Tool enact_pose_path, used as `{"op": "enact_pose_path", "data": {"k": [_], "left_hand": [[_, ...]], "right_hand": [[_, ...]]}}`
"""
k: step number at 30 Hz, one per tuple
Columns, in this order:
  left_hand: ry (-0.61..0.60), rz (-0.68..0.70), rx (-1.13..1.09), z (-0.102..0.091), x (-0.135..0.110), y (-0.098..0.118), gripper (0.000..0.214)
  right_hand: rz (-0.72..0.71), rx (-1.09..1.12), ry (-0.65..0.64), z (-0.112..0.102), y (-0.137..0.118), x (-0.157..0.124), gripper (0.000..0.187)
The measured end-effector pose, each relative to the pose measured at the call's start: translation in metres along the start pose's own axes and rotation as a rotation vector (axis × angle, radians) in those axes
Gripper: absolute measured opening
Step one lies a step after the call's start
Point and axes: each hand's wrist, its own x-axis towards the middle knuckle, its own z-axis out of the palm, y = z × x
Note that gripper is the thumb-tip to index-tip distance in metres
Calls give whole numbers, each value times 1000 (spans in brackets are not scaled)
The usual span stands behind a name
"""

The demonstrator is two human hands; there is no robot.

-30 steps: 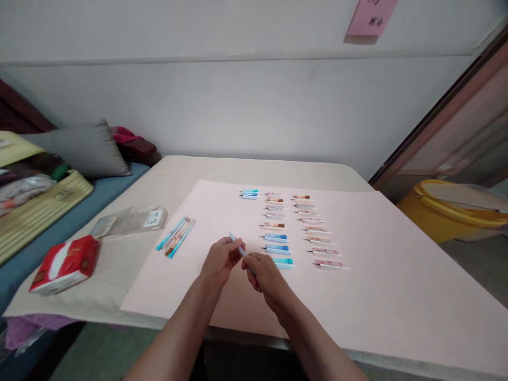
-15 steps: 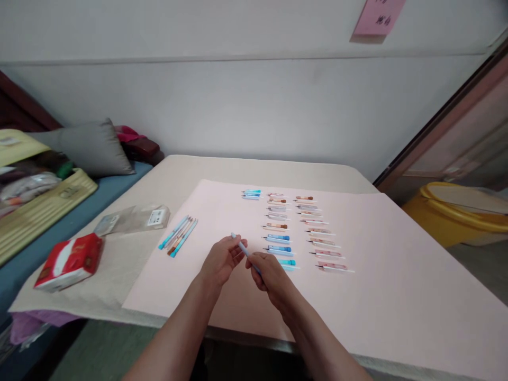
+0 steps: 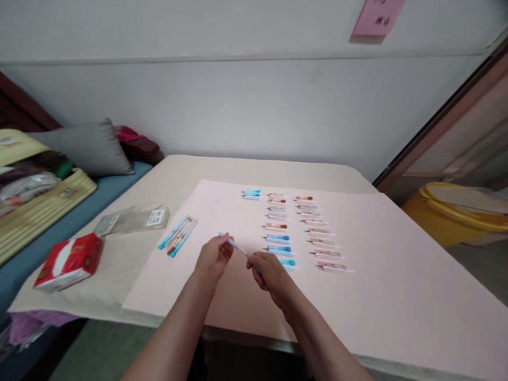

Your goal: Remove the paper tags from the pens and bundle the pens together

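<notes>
Both hands hold one light blue pen [image 3: 238, 246] above the pink paper sheet [image 3: 397, 286]. My left hand [image 3: 213, 259] pinches the pen's far end, which pokes out past the fingers. My right hand [image 3: 270, 272] grips the near end in closed fingers. Just beyond the right hand lie two columns of taken-apart pens [image 3: 305, 233], blue, brown and pink, each with a thin refill beside it. A small bunch of whole pens [image 3: 178, 236] lies to the left at the paper's edge.
A clear plastic package [image 3: 130, 219] and a red tissue pack [image 3: 67, 262] lie on the beige table [image 3: 174, 174] at the left. Beyond them are a grey cushion [image 3: 87, 148] and a yellow bag. A yellow bin [image 3: 456, 211] stands at the right.
My left hand has slid leftwards, away from the right hand, and more of the pen now shows between the two hands. The right hand has stayed in place.
</notes>
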Motion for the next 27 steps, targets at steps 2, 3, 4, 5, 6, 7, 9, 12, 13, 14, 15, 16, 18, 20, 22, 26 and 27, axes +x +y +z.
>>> {"op": "enact_pose_path", "data": {"k": [2,3,4,5,6,7,9,12,13,14,15,16,18,20,22,26,27], "left_hand": [[46,-11,-38,-1,2,4,9],[63,-13,-50,-2,3,6,8],[76,-15,-58,-3,5,9,8],[86,-15,-64,-5,6,12,8],[98,-15,-72,-6,7,15,7],[111,-14,-79,-7,7,17,7],[125,-11,-88,-8,8,19,8],[92,-31,-86,-6,4,13,9],[67,-45,-81,-5,2,9,9],[45,-56,-74,-3,0,4,10],[26,-62,-67,0,-3,-1,10],[11,-62,-60,2,-5,-6,11],[6,-57,-47,5,-8,-12,12],[16,-47,-49,6,-9,-13,13],[37,-39,-65,4,-6,-8,12],[79,-26,-87,-7,5,7,8],[88,-22,-88,-10,7,9,8]], "right_hand": [[-2,5,-4,-1,-1,-1,17],[-4,7,-11,-2,-2,-1,18],[-4,7,-18,-3,-3,-2,18],[-4,7,-24,-4,-3,-2,19],[-5,7,-29,-5,-4,-2,20],[-7,8,-27,-6,-4,-3,20],[-17,17,3,-7,-5,-2,20],[-54,12,66,-8,-4,0,22],[-67,-2,84,-7,-3,1,24],[-78,-23,95,-6,-2,2,26],[-85,-49,104,-5,-1,3,27],[-88,-79,117,-4,0,4,28],[-89,-148,159,-2,2,6,26],[-98,-215,219,-3,4,7,23],[-108,-263,261,-5,4,7,21],[-82,-214,238,-15,-1,5,20],[-73,-183,223,-17,-3,4,21]]}}
